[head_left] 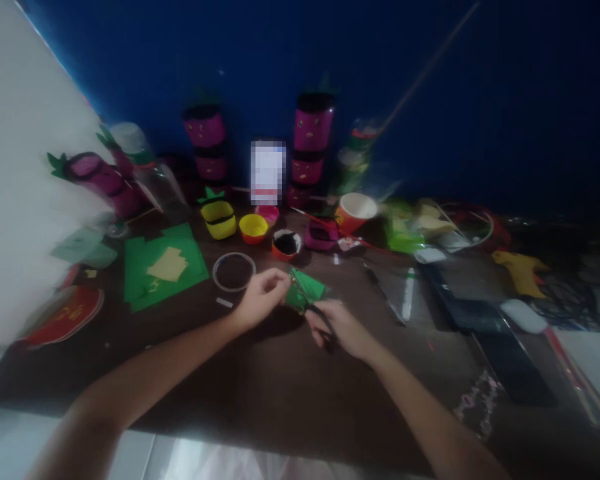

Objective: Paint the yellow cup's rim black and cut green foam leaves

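Observation:
My left hand [264, 293] pinches the left side of a small green sheet [307, 285], which looks like paper or felt. In my right hand [343, 327] is a pair of scissors [324, 319] with dark handles, its blades pointing up and left across the green sheet. Blur hides how far the blades are apart. Just left of my left hand lie a clear ring of tape [234, 272] and a small white strip [225, 303]. Beyond the hands stands a small cup with a black inside [286, 245].
Larger green sheets [195, 257] with yellow pieces [168, 265] lie left. Small yellow cups [253, 228] and purple figures [313, 130] stand at the back, near a paper cup [356, 212]. To the right are a pen [384, 293], a marker [409, 293] and a yellow glue gun [523, 272].

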Motion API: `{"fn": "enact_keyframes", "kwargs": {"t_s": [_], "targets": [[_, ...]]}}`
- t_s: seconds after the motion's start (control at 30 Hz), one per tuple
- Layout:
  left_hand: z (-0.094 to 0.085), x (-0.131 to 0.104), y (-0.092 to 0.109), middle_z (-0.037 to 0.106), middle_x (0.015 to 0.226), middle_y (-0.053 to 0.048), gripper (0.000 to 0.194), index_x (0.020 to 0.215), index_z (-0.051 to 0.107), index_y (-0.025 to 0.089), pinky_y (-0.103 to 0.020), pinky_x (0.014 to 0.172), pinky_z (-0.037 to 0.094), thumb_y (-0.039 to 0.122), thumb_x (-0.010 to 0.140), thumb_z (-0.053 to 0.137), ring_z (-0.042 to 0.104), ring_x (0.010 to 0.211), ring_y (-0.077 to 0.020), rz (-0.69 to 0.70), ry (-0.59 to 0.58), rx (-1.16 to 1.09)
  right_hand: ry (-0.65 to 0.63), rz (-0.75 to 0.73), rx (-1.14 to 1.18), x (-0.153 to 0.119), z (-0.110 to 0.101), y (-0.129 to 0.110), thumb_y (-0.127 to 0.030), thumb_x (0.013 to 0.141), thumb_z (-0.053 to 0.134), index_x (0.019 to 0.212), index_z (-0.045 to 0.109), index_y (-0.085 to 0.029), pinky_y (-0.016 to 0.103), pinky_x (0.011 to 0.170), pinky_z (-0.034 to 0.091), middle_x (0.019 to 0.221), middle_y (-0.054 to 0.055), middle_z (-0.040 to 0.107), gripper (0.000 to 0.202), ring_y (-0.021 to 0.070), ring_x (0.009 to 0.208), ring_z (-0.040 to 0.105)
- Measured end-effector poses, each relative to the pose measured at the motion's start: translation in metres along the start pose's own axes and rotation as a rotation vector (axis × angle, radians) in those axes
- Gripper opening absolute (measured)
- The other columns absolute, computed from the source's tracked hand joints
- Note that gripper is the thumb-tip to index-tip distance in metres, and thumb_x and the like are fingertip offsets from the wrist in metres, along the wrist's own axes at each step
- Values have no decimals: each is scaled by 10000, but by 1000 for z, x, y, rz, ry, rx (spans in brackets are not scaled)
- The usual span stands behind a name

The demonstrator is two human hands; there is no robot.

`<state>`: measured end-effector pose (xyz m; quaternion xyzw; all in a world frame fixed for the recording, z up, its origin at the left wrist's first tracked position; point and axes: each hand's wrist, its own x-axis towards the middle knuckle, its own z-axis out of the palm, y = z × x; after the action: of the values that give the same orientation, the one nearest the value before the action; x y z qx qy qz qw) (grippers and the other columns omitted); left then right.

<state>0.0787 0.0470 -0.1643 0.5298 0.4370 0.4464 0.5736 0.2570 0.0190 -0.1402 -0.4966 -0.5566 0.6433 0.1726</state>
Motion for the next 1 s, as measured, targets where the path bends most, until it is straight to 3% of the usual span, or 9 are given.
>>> {"fn": "enact_keyframes", "kwargs": {"t_s": [0.67,0.87,1.0], "targets": [[1,0,3,461,470,59,287,691,528,143,-181,468,343,416,769,566,424,440,-55,2,-5,19,-14,-1,-33,2,0,4,-589,751,514,571,415,-178,173,342,274,421,-37,496,459,56,338,385],[0,0,-1,461,481,59,261,711,533,142,-177,468,350,390,793,543,433,443,-56,31,-9,43,63,-7,-40,2,0,0,-592,741,511,561,438,-177,185,366,283,423,-28,493,458,69,362,398],[-1,0,-2,465,494,52,245,721,540,143,-175,452,341,363,820,499,435,442,-60,120,29,172,185,-51,-125,-2,-10,-8,-590,742,496,523,452,-173,195,396,295,443,-12,493,473,74,393,400]]}}
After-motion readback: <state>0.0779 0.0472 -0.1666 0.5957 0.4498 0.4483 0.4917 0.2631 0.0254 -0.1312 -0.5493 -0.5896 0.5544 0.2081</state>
